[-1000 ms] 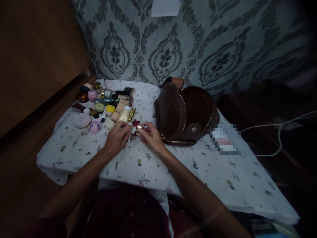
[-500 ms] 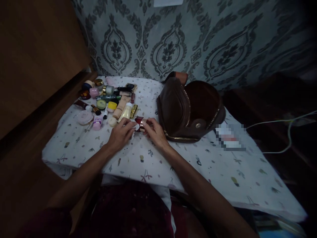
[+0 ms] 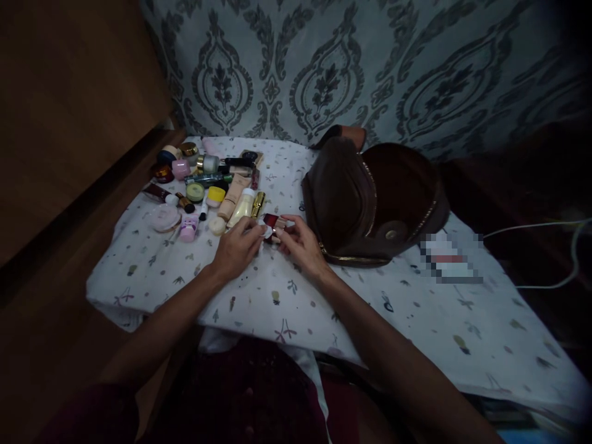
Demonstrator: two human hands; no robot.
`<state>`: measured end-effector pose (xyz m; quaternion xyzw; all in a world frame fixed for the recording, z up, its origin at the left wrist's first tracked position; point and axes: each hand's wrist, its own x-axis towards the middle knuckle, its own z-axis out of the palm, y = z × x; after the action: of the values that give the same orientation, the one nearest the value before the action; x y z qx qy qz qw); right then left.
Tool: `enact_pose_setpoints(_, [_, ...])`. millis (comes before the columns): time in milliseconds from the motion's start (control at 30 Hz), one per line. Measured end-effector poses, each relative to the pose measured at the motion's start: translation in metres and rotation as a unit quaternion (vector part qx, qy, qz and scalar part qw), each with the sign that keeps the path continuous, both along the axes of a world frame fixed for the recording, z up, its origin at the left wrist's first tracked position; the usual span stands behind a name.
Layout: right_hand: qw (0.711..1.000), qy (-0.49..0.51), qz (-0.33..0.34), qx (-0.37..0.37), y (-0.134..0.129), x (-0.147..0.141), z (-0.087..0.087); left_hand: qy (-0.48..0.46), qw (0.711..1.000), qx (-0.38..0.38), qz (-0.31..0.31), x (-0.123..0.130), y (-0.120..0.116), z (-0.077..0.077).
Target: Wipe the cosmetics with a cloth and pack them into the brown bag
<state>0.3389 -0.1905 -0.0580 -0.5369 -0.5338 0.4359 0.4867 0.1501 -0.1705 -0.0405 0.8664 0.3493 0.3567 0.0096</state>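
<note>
My right hand (image 3: pixel 303 245) grips a small dark red bottle (image 3: pixel 271 220) with a shiny rose-gold part, low over the table's middle. Pinched in my left hand (image 3: pixel 237 248) is a white wipe (image 3: pixel 267 230), pressed against the near side of the bottle. Only a bit of the wipe shows between the fingers. Just beyond the left hand lie a pale yellow tube (image 3: pixel 241 209), a gold lipstick tube (image 3: pixel 258 205) and a small cream-coloured jar (image 3: pixel 217 226). To the right of my right hand sits an open brown leather bag (image 3: pixel 335 197).
Several cosmetics, among them a pink jar (image 3: pixel 180 169), a beige tube (image 3: pixel 235 196) and a round clear compact (image 3: pixel 165 217), cluster at the back left. A blurred-out flat item (image 3: pixel 448 259) and a white cable (image 3: pixel 546 287) lie right. A wooden panel (image 3: pixel 78 92) borders the left.
The view has shifted slightly, so the table items appear a little further right. The wipe and my fingers have moved slightly on the bottle, which both hands keep close together.
</note>
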Motion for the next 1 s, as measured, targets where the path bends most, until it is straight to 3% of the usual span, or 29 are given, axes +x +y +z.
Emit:
enact_pose_setpoints(233, [0.999,0.011,-0.038,-0.013,0.000,-0.004,0.007,0.025,0.999,0.031,0.009,0.000,-0.001,0.000])
enact_pose_setpoints(467, [0.994,0.094,-0.036,-0.052,0.000,-0.005,0.007,-0.001,0.999,0.035,-0.012,0.000,-0.006,0.000])
enact_pose_setpoints(733, [0.962,0.245,-0.002,-0.120,-0.004,-0.009,0.019,-0.012,0.995,0.103,-0.015,-0.001,-0.010,0.003])
enact_pose_setpoints(1000, [0.934,0.304,0.014,-0.188,-0.004,-0.006,0.024,-0.065,0.992,0.086,-0.059,-0.002,-0.015,0.007])
